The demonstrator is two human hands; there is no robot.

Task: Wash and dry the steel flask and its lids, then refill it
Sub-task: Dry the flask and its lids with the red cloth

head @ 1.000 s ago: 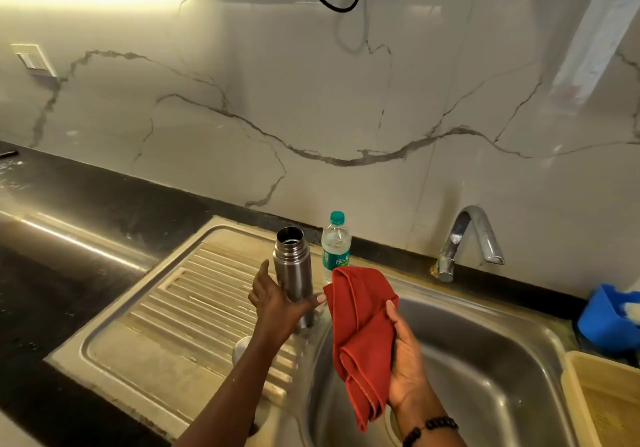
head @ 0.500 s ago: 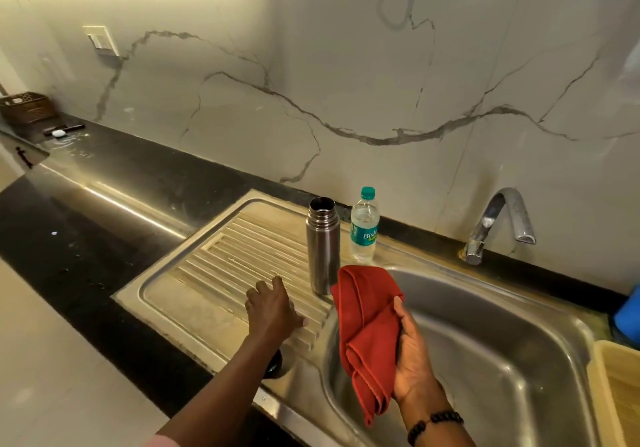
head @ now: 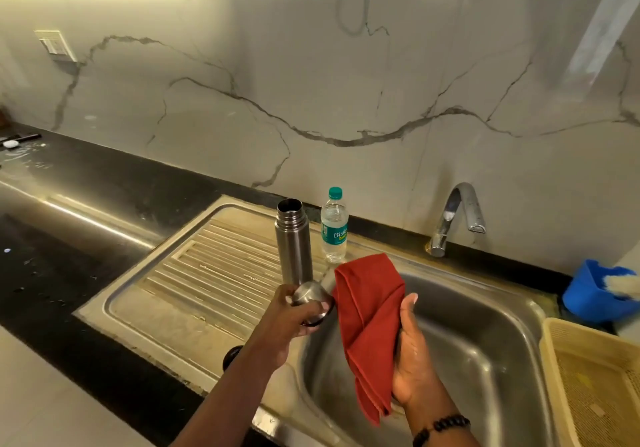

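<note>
Over sink rim (head: 346, 266): left hand (head: 291, 315) grips steel lid (head: 311, 299)

Flask (head: 294, 242), bottle (head: 334, 228) on drainboard (head: 194, 273)

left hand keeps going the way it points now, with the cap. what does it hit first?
Most likely the red cloth held by the right hand: the left hand points the steel lid right at it. Depth unclear.

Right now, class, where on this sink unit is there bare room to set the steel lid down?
The ribbed drainboard left of the steel flask is bare. Crowded: the back corner, with the flask beside the water bottle, and near the red cloth.
</note>
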